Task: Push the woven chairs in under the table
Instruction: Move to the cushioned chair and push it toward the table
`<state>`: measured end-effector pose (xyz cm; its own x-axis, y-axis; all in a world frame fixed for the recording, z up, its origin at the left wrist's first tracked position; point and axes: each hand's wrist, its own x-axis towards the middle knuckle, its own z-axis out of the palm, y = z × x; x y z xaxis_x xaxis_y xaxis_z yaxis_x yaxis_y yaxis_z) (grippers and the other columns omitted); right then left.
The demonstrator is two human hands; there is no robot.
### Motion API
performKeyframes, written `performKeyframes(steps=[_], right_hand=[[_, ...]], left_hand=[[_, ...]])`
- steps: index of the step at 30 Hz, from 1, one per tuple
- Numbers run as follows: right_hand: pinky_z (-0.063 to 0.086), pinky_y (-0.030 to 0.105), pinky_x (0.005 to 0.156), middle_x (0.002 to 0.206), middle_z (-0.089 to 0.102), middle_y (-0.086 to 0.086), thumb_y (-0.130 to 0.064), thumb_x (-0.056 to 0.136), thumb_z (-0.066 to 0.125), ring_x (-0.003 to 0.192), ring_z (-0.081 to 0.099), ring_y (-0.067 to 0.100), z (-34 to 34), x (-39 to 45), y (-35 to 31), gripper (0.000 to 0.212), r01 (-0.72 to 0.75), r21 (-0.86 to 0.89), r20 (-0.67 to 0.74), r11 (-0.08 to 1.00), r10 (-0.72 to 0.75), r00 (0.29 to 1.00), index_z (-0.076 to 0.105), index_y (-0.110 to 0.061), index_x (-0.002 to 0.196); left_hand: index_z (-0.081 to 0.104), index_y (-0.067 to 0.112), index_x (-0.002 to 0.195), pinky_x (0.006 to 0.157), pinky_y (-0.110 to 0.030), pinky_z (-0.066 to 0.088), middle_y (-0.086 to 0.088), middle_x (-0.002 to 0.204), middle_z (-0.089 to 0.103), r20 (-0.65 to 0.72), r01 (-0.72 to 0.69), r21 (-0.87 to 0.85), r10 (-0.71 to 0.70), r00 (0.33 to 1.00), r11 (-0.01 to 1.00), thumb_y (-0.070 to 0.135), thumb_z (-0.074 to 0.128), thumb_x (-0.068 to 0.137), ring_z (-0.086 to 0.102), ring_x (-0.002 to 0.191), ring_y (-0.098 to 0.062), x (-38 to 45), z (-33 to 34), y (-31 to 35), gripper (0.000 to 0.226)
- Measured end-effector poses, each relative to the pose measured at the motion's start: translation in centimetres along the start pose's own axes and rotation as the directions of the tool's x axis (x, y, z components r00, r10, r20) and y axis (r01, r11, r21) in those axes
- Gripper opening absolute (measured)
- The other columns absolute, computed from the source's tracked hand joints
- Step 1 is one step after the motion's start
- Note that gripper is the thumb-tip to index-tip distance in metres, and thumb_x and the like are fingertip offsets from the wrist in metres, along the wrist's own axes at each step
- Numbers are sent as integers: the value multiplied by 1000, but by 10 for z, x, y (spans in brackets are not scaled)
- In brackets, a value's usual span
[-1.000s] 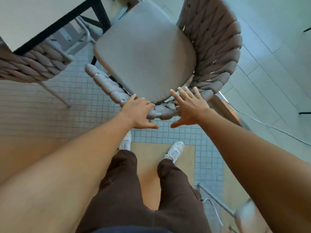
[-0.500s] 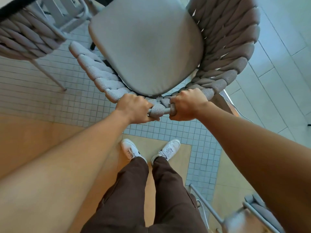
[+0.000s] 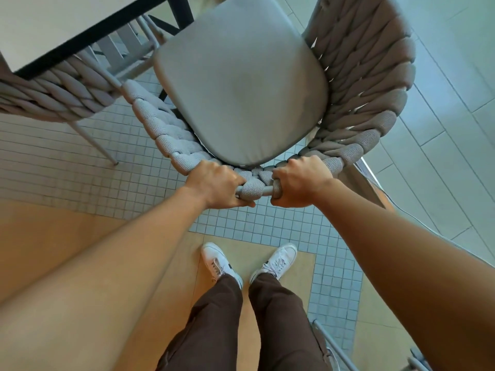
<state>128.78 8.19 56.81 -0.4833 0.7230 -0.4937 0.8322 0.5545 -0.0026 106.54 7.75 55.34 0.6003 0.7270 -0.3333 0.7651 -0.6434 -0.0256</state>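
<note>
A woven chair (image 3: 364, 84) with a grey seat cushion (image 3: 241, 89) stands right in front of me, seen from above, its backrest rail nearest me. My left hand (image 3: 214, 184) and my right hand (image 3: 300, 183) both grip that rail, a short gap of rail between them. The white table (image 3: 53, 25) with its black frame is at the top left; the cushion's far edge lies by the table's black leg (image 3: 184, 9). A second woven chair (image 3: 53, 95) sits at the left with its back under the table edge.
The floor is small grey tiles, with tan panels near my white shoes (image 3: 249, 263) and larger pale tiles on the right. A thin cable (image 3: 417, 218) runs across the floor at the right. A metal frame of another piece of furniture (image 3: 337, 346) pokes in at the bottom right.
One second ago both hands were open over the backrest rail; they closed on it. Since then the chair has shifted toward the table, whose top has come back into view.
</note>
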Motion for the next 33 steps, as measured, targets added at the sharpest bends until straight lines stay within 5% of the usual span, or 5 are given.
performKeyframes(steps=[6, 11, 15, 22, 33], right_hand=[[40, 30, 59, 82, 65, -5, -66, 74, 46, 66, 57, 23, -1, -1, 2, 44, 12, 9, 16, 1000, -12, 1000, 64, -29, 90], [49, 34, 68, 96, 70, -2, -72, 79, 50, 80, 65, 24, -1, -1, 9, 53, 104, 39, 60, 994, -106, 993, 66, -27, 102], [54, 36, 75, 110, 68, -5, -61, 81, 57, 93, 67, 23, -10, -10, 50, 51, 274, 57, 137, 960, -280, 950, 59, -33, 123], [54, 33, 80, 106, 71, -14, -70, 78, 57, 96, 68, 17, -20, -35, 178, 49, 251, -116, 88, 961, -241, 966, 63, -38, 114], [57, 35, 77, 89, 71, -8, -76, 77, 47, 81, 69, 21, -28, -4, 169, 57, 292, -207, -1, 934, -299, 954, 72, -31, 103]], left_hand=[[64, 37, 121, 70, -34, 41, 7, 106, 73, 31, 180, -94, -178, 984, 979, 78, 54, 71, 69, 96, -23, 2, -6, 18, 66], [49, 32, 142, 89, -39, 49, 7, 128, 62, 86, 321, -247, -309, 947, 914, 73, 61, 68, 64, 113, -22, 15, -21, 63, 85], [53, 29, 138, 92, -39, 50, 5, 124, 67, 76, 394, -235, -387, 919, 889, 64, 62, 74, 62, 113, -22, 27, -25, 101, 73], [63, 33, 120, 73, -33, 47, 8, 107, 73, 56, 500, -241, -503, 863, 832, 78, 53, 74, 69, 96, -19, 65, -32, 137, 66], [66, 41, 126, 73, -34, 49, 1, 94, 77, 7, 473, -261, -488, 873, 842, 81, 52, 80, 72, 85, -28, 63, -33, 108, 63]])
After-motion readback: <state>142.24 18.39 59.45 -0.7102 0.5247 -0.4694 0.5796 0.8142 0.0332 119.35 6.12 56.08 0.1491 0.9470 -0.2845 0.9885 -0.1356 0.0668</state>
